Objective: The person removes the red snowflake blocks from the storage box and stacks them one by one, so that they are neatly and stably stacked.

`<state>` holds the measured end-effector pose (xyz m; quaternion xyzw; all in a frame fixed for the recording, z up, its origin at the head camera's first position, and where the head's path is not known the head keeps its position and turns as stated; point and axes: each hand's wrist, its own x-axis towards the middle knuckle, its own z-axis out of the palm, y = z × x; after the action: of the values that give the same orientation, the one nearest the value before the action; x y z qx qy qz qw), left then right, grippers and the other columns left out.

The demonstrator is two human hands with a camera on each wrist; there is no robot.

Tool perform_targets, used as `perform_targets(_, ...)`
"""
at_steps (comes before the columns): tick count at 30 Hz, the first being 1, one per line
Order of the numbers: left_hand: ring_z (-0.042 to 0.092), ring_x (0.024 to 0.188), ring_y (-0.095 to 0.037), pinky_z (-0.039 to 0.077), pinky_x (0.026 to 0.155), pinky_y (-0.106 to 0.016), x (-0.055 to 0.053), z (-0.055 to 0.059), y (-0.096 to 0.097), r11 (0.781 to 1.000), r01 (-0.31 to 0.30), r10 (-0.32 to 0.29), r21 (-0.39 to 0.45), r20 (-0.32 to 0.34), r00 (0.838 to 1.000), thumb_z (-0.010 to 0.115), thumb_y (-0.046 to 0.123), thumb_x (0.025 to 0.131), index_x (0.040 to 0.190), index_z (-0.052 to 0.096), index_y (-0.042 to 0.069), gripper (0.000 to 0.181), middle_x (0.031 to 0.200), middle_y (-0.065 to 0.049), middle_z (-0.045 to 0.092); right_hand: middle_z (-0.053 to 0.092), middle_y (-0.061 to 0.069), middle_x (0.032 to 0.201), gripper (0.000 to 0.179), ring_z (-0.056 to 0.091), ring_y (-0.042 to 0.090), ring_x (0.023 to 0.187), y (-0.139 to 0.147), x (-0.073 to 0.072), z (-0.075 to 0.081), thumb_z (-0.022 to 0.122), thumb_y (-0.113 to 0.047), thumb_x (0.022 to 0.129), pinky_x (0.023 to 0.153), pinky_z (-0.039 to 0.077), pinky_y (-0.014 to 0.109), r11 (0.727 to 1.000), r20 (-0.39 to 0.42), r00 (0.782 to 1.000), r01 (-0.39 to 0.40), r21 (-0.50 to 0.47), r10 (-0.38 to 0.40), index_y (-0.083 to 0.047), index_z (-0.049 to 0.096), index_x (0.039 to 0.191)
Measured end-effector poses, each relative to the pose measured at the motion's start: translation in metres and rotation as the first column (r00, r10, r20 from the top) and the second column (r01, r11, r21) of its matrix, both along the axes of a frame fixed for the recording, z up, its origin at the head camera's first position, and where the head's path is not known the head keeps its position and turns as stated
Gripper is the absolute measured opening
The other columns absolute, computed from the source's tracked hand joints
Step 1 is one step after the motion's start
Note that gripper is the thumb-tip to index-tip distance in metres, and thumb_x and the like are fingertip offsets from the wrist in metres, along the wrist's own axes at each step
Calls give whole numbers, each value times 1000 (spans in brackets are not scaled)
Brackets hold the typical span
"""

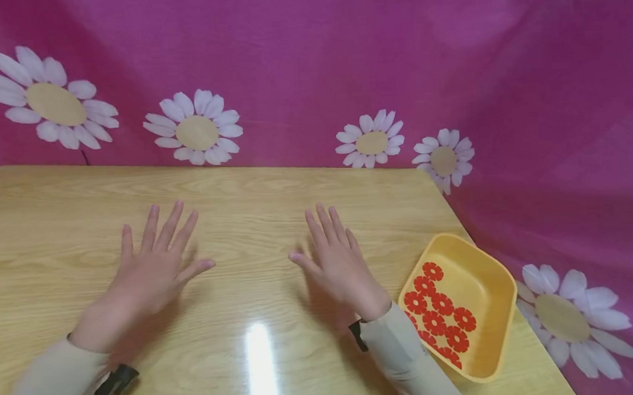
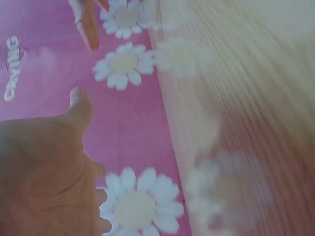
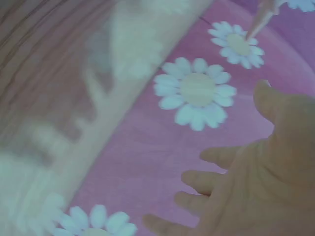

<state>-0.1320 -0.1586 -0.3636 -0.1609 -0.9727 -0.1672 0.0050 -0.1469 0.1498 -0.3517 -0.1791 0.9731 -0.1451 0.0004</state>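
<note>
My left hand (image 1: 155,274) is held palm down over the left part of the wooden table (image 1: 247,226), its fingers straight and spread. To the right, my right hand (image 1: 342,268) is also palm down, with fingers extended and the thumb pointing left. Neither hand holds anything. Just right of the right hand stands a yellow plastic basin (image 1: 480,296). Several red flower-shaped pieces (image 1: 435,322) lie in it, some hidden behind the right sleeve. Each wrist view shows the bare palm of its hand, and the left wrist view also catches fingers of the right hand (image 2: 87,27).
A magenta cloth (image 1: 287,72) printed with white daisies hangs behind and to the right of the table. The basin sits by the table's right edge. A bright light reflection lies on the glossy tabletop between the forearms. Dark straps (image 1: 115,381) circle the wrists.
</note>
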Motion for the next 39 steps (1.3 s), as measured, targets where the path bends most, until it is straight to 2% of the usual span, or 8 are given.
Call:
perform_targets(5,-19,146,-35,-14,107,-69,6,1,30,996,91,-91,-3,-51,995,44,61,97,159,5,15,86,164,-10,-8,-1,4,165,81,-7,23,150,6,23,13,49,-54,99,118,11,55,999,-31,999,-42,4,42,-13,13,159)
perform_targets(9,-11,148,-34,-8,111,-66,16,0,64,981,195,-195,-13,-110,975,45,61,97,159,13,14,84,165,-8,-3,1,5,165,82,-7,22,150,12,43,23,50,-54,98,117,12,55,998,-48,998,-47,40,49,-12,15,158)
perform_targets(15,0,149,-35,1,112,-67,35,-5,115,932,363,-359,-1,-153,921,53,58,93,156,25,12,83,164,-9,7,3,4,165,85,-2,25,150,27,70,41,54,-55,96,115,16,59,995,-114,991,-58,80,67,-13,16,158)
perform_targets(21,1,149,-33,9,112,-68,49,-7,161,863,505,-501,-11,-135,855,50,62,92,157,24,14,85,163,-9,10,6,2,165,85,2,27,150,60,84,60,57,-52,95,113,20,61,993,-180,983,-25,120,46,-14,15,159)
perform_targets(25,-1,150,-28,10,114,-63,59,-7,189,833,548,-553,-76,-126,823,45,67,92,158,18,19,87,165,-3,6,7,6,165,85,4,31,150,92,83,70,57,-49,96,109,23,67,992,-143,990,39,120,-21,-17,10,159)
perform_targets(30,-5,150,-24,11,115,-61,73,-8,221,792,593,-608,-144,-112,786,38,72,91,159,15,23,87,165,1,2,5,14,164,85,-2,36,149,147,67,77,54,-50,98,103,18,76,990,-19,993,120,80,-119,-12,8,159)
perform_targets(36,-2,150,-21,17,116,-57,86,-16,252,716,635,-678,-290,-70,732,29,71,95,159,8,29,80,165,5,3,3,27,160,83,-6,45,146,222,41,61,52,-45,100,102,10,78,980,97,976,190,52,-194,1,11,156)
perform_targets(39,0,150,-21,21,115,-54,90,-22,265,690,625,-693,-365,-83,716,25,72,95,159,4,31,79,165,7,2,4,35,156,80,-4,52,143,252,33,46,50,-41,102,105,6,76,978,148,967,209,14,-209,9,13,152)
